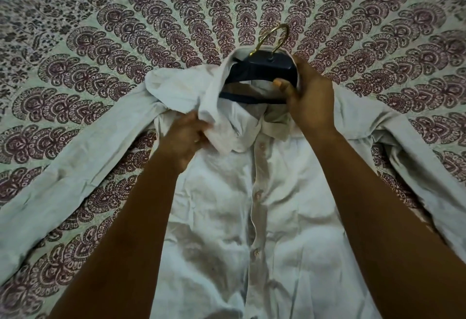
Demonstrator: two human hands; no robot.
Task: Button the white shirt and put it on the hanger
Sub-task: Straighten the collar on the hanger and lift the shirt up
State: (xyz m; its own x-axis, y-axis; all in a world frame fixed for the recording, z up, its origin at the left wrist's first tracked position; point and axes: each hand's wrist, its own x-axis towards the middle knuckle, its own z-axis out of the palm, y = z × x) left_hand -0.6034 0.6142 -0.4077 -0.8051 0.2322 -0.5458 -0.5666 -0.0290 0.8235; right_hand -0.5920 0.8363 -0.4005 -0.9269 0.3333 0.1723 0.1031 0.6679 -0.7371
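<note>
Buttoned white shirt point(252, 218) on patterned bedspread point(100, 41); left hand point(187, 137) clutching collar, right hand point(307, 99) gripping dark hanger point(254, 71).

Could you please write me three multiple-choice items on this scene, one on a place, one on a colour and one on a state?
1. Where does the hook of the hanger point?
A. Away from the person, beyond the collar
B. Towards the hem
C. Under the left sleeve

2. What colour is the hanger's body?
A. White
B. Dark navy
C. Red

3. What is the left hand doing?
A. Lying flat on the bedspread
B. Gripping bunched fabric of the white shirt
C. Holding the hook

Key: 1 A, the brass hook rises past the collar over the patterned bedspread. 2 B, the dark body shows in the neck opening beside the right hand. 3 B, its fingers curl round cloth at the shoulder.
</note>
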